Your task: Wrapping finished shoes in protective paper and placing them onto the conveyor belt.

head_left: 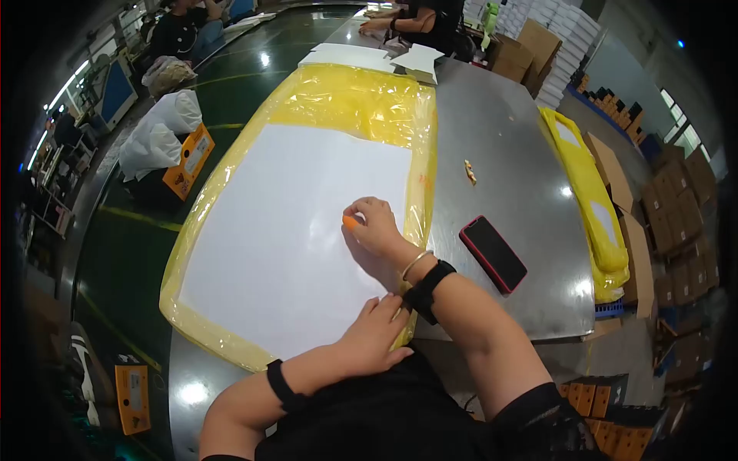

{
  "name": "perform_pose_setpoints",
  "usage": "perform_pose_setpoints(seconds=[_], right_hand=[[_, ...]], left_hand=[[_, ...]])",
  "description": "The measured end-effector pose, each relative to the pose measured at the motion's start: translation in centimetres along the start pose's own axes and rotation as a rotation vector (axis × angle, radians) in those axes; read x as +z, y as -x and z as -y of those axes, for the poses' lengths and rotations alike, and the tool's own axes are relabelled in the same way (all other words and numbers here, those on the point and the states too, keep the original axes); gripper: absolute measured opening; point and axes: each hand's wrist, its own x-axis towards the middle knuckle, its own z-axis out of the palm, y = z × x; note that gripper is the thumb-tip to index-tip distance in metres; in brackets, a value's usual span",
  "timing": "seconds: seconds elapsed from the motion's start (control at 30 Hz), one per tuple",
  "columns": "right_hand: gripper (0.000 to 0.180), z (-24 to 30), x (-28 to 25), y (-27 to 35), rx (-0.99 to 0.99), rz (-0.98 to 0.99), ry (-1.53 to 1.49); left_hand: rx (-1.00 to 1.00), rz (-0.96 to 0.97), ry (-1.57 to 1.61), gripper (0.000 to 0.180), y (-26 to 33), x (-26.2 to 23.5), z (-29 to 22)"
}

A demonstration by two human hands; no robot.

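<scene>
A large flat package [338, 96] wrapped in yellow and shiny clear plastic lies in front of me on the metal table. Its top is mostly covered by a big white sheet [269, 223]. My right hand [374, 227] is over the right part of the sheet, fingers pinched round a small orange piece [351, 222] whose kind I cannot make out. Resting at the near right edge of the package, my left hand [374, 334] has its fingers stretched out and holds nothing.
A phone [493, 254] with a red case and a small wrapper [470, 173] lie right of the package. White board pieces [350, 56] sit beyond it. Along the left runs a green conveyor belt [123, 253] carrying an orange box [189, 161]. Another yellow package [588, 203] stands past the table's right edge.
</scene>
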Motion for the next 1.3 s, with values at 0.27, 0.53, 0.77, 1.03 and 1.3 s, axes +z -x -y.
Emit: perform_pose_setpoints(seconds=[0.27, 0.53, 0.77, 1.03, 1.3], right_hand=[[0.025, 3.1, 0.1, 1.4, -0.218, 0.094, -0.408], [0.024, 7.3, 2.3, 1.6, -0.402, 0.268, -0.22], [0.024, 6.4, -0.8, 6.6, -0.655, 0.338, 0.083], [0.033, 4.9, -2.5, 10.9, -0.447, 0.371, 0.019], [0.038, 5.7, -2.2, 15.3, -0.516, 0.355, 0.052]], left_hand=[[0.055, -0.056, 0.178, 0.048, 0.7, 1.5, 0.0], [0.047, -0.091, 0.241, 0.045, 4.1, -0.4, 1.2], [-0.359, -0.56, 0.362, 0.038, 15.6, -8.8, 2.7], [-1.773, -0.927, -1.132, 0.043, 45.2, -18.7, 3.2], [-2.209, -0.609, -0.621, 0.042, 47.7, -22.0, 4.4]])
